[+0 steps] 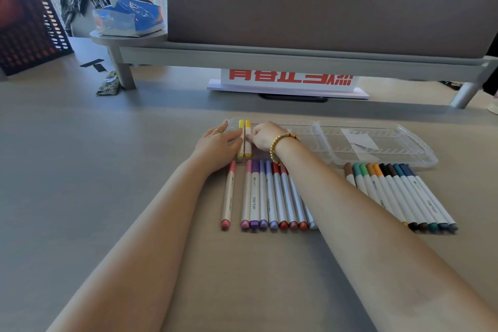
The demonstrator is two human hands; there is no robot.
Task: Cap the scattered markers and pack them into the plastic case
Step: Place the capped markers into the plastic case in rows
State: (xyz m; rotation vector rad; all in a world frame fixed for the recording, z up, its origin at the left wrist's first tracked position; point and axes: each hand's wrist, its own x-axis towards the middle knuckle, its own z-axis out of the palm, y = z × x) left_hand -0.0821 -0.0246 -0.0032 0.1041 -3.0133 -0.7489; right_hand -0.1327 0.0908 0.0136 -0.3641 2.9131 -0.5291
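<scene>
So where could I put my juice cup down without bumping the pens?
The desk is bare left of the left hand and the pink marker. It is crowded on the right: two marker rows lie against the clear case.

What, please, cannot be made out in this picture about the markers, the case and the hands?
- Head view: the right hand and its forearm hide part of the case, so any markers beyond the two yellow markers cannot be seen.
- Head view: the forearm covers some markers in the near row.
- Whether the right hand grips a yellow marker: fingers hidden.
- Marker print: mostly too small.
</scene>
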